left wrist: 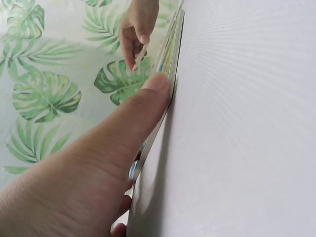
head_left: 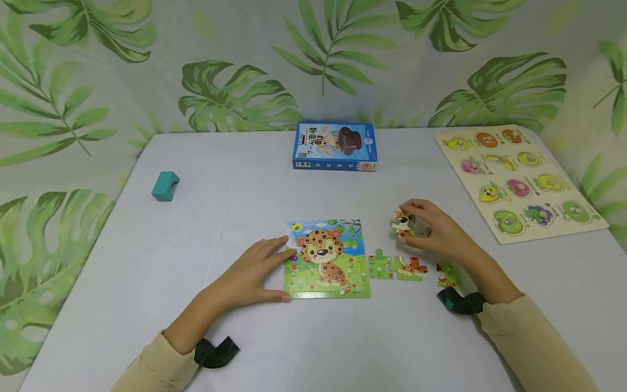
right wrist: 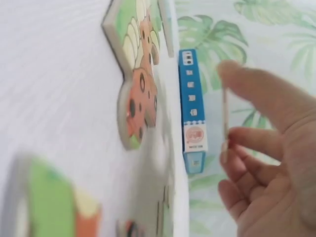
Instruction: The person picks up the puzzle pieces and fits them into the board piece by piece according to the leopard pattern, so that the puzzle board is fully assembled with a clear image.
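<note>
A square leopard puzzle board (head_left: 327, 283) lies flat in the middle of the table. My left hand (head_left: 252, 272) rests against its left side, the fingers spread over the edge and the thumb (left wrist: 140, 108) along the near left corner. Above the table, right of the board, my right hand (head_left: 441, 228) pinches a jigsaw piece (head_left: 403, 223) showing part of a leopard's face; the right wrist view has this piece edge-on (right wrist: 225, 116). Below that hand lie a green piece (head_left: 380, 267), a spotted piece (head_left: 410, 269) linked or touching beside it, and another piece (head_left: 448, 276) partly behind the wrist.
At the table's back edge lies a blue box (head_left: 334, 146). A board of fruit pictures (head_left: 521, 182) occupies the back right. Far left is a teal block (head_left: 165, 186) with a curved notch. Leaf-printed cloth (head_left: 235, 98) hangs behind the table.
</note>
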`<state>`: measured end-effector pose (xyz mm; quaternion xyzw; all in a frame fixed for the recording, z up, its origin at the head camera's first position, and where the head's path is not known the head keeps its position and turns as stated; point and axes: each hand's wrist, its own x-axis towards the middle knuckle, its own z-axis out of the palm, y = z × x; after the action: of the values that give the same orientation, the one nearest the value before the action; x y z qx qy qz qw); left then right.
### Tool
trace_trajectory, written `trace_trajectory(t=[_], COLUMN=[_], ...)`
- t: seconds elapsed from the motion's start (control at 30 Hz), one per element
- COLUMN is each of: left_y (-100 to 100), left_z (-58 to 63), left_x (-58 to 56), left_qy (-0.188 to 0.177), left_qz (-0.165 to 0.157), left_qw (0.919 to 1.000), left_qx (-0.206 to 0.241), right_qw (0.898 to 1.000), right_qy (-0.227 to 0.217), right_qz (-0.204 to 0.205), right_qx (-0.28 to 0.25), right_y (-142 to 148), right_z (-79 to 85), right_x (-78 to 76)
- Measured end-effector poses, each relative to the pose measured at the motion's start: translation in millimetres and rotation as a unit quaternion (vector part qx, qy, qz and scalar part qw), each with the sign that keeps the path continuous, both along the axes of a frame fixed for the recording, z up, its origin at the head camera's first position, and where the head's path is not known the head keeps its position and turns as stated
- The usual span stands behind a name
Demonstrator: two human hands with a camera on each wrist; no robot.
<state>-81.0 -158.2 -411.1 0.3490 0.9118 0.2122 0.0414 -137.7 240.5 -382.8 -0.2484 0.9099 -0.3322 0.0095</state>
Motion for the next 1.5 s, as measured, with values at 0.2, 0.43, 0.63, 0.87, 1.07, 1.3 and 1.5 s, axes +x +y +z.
trace_trajectory(t=[0.2, 0.43, 0.63, 0.87, 1.07, 1.3, 1.5], left_y=[1, 9, 12, 18, 25, 29, 30], left_z=[1.4, 5.2, 5.5, 4.8, 3.2, 5.2, 9.9], left_x=[0.9, 3.1, 4.5, 4.5, 4.0, 3.3, 4.4], left_qy=[0.003, 0.019, 0.036, 0.060, 0.053, 0.072, 0.069], left_qz=[0.001, -0.016, -0.009, -0.002, -0.003, -0.009, -0.019], left_qw=[0.9999, 0.9992, 0.9978, 0.9971, 0.9978, 0.9953, 0.9943], left_qx=[-0.009, -0.033, -0.054, -0.046, -0.039, -0.064, -0.080], right_qw=[0.999, 0.997, 0.995, 0.993, 0.992, 0.992, 0.993], right_qy=[0.007, -0.002, -0.028, -0.024, -0.001, 0.004, 0.017], right_qz=[0.028, 0.075, 0.101, 0.115, 0.117, 0.119, 0.109], right_qx=[-0.037, -0.026, 0.006, 0.029, 0.047, 0.042, 0.046], right_y=[-25, -65, -97, -117, -125, -129, -130], right_z=[14.5, 16.8, 6.1, -6.3, -11.7, -12.3, -13.5], right_x=[8.2, 27.3, 34.3, 35.2, 33.2, 32.2, 31.9])
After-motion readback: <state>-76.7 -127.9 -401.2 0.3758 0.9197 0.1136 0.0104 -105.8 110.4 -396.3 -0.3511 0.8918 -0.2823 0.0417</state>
